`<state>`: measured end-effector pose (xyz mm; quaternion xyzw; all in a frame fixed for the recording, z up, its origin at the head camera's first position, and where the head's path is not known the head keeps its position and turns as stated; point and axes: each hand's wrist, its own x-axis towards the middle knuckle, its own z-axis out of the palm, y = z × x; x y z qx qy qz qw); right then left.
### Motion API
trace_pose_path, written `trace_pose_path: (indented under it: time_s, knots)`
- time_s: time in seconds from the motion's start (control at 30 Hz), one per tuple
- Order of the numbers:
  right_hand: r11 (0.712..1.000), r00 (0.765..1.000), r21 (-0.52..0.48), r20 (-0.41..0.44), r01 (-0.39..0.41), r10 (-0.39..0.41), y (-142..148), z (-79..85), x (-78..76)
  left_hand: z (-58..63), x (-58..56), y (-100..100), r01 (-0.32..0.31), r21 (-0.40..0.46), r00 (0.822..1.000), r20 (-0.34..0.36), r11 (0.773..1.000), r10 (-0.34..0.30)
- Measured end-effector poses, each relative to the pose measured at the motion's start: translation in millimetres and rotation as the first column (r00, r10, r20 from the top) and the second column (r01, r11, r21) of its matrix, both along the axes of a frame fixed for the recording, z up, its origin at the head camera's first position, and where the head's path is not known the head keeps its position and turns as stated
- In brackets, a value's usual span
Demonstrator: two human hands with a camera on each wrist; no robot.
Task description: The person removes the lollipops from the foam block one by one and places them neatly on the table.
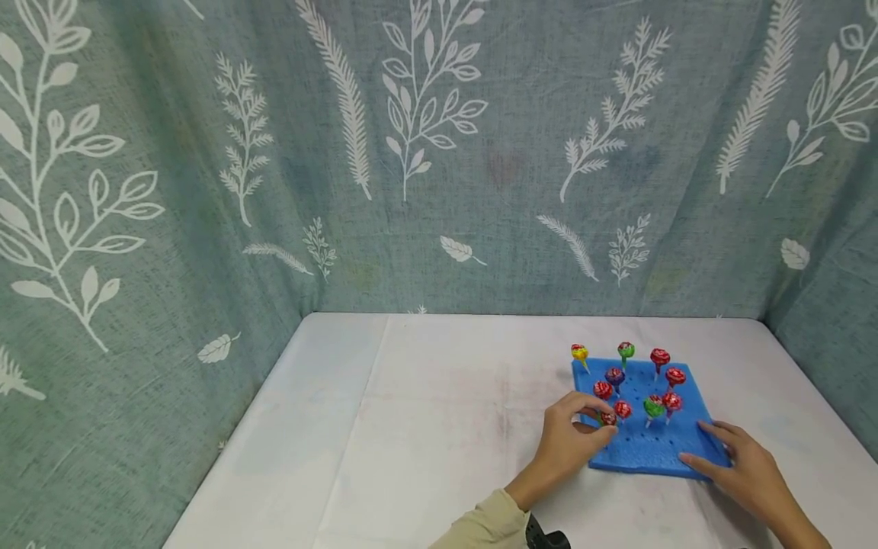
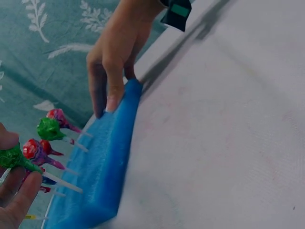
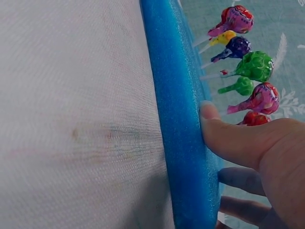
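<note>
Left hand pinches green lollipop, stick pointing toward board; right hand spread on board.

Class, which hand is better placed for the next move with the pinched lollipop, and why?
Probably the left hand: it pinches the green-wrapped lollipop at the blue board, while the right hand holds the board's right edge, apparently steadying it.

Beige sleeve — black, green-patched wrist device.

Lollipops in board on table
</note>
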<state>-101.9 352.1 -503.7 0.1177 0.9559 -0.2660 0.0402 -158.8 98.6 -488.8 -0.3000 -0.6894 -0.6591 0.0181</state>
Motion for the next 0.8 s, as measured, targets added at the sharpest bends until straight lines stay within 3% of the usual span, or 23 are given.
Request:
trace_pose_path:
  time_s: [0.1,0.33,0.8]
  knots:
    - [1.0,1.0,0.0,-0.001,-0.002,0.002,0.5,0.2,0.2,4.6,-2.1,-4.4,-0.002,-0.017,1.0,0.004,1.0,0.002]
    - [1.0,1.0,0.006,-0.011,-0.004,0.004,0.4,1.0,0.1,13.5,-11.8,-18.2,-0.029,-0.02,0.998,-0.059,0.999,0.028]
    - [1.0,1.0,-0.009,0.016,0.004,-0.004,1.7,-1.0,-1.1,32.4,-31.7,-34.9,-0.11,-0.07,0.994,0.013,0.991,0.111]
